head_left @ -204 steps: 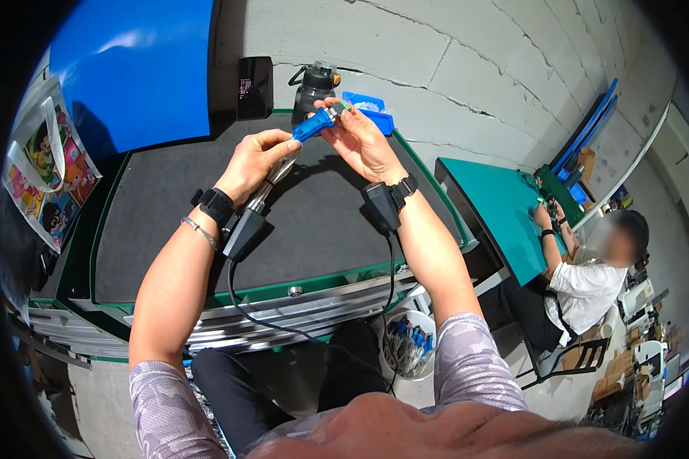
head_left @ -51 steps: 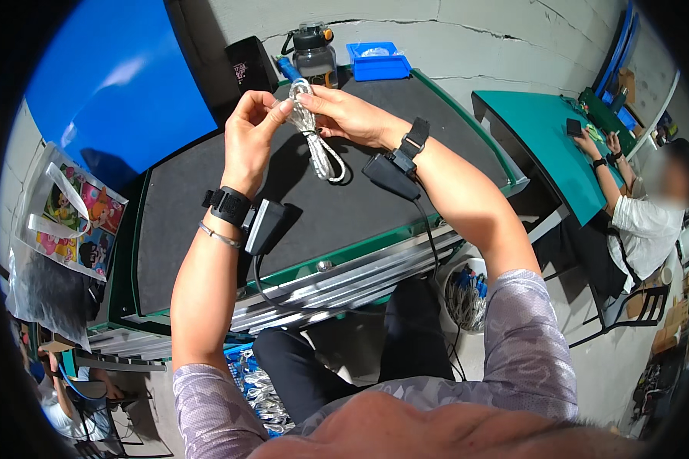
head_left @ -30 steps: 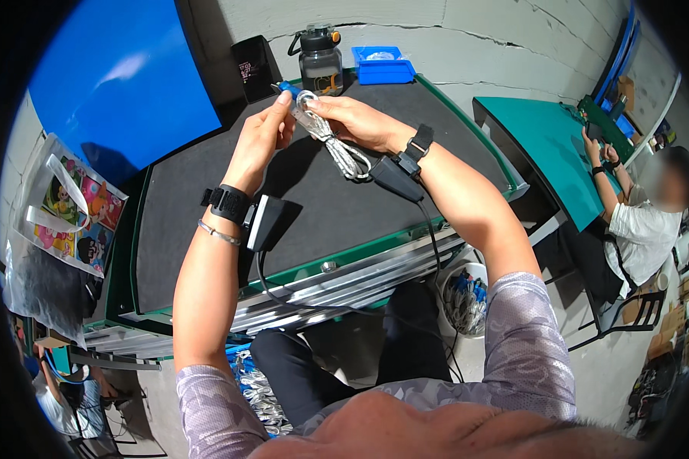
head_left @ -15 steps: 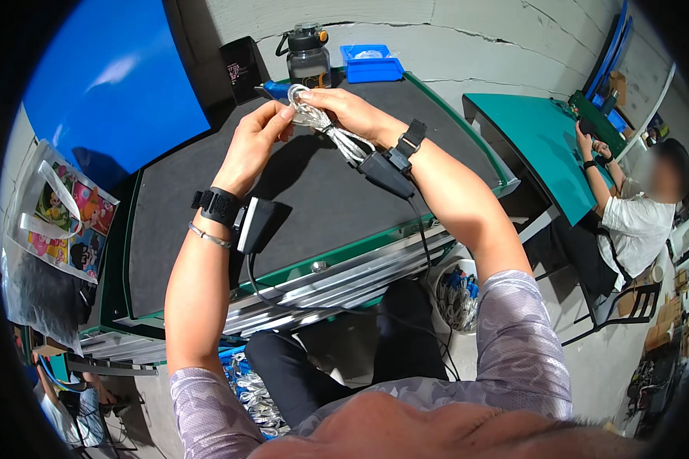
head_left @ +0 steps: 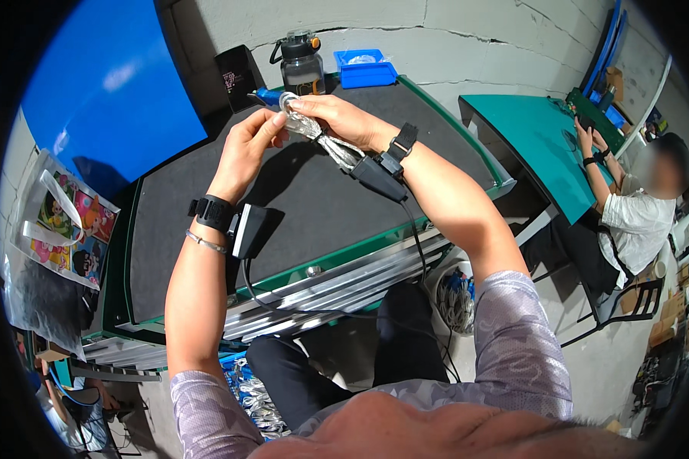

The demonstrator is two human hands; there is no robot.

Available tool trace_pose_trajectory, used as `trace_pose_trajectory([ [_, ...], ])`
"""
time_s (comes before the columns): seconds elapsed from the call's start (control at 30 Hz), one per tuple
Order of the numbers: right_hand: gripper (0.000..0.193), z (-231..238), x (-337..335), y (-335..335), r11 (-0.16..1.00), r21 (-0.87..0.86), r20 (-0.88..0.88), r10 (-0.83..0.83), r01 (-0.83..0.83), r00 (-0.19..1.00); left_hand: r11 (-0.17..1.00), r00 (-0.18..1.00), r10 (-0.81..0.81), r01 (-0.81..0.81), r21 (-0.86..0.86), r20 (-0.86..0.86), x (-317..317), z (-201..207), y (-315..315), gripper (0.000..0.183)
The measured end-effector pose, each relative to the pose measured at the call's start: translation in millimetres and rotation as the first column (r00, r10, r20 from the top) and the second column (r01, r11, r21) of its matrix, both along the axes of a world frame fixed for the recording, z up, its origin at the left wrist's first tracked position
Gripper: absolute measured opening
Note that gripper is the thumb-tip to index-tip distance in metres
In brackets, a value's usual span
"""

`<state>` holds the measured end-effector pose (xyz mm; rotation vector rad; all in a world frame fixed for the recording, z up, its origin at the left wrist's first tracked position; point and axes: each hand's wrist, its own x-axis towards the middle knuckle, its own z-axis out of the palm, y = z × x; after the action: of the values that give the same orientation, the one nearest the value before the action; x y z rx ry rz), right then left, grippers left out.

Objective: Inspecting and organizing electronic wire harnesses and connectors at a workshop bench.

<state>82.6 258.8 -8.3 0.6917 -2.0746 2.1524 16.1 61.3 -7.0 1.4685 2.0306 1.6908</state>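
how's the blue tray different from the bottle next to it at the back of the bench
The blue tray is low, open-topped, rectangular and opaque blue; the bottle stands tall and upright, see-through and dark-tinted, with a black lid and carry loop. The bottle is closer to the hands than the tray. Both sit at the bench's far edge by the wall.

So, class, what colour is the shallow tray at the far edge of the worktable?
Blue: the tray shows best in the head view.

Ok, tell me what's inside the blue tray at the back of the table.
The blue tray shows something pale inside; what it is cannot be made out, and its rim hides the rest.
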Motion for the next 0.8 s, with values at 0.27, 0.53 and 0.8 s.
trace_pose_trajectory([
  [0.27,0.04,7,9,-4,0.99,-0.115,0.099,0.093,-0.082,0.991,0.991,0.897,0.134,-0.126,-0.045,0.421,-6,2,-12,0.061],
  [0.53,0.046,5,10,-3,0.995,0.072,0.162,0.057,-0.069,0.985,0.963,0.872,-0.024,-0.111,0.247,0.489,-8,4,-7,0.044],
  [0.8,0.046,6,11,-6,0.994,0.069,0.187,0.07,-0.084,0.98,0.942,0.917,0.046,-0.172,0.288,0.397,-5,5,-8,0.036],
])
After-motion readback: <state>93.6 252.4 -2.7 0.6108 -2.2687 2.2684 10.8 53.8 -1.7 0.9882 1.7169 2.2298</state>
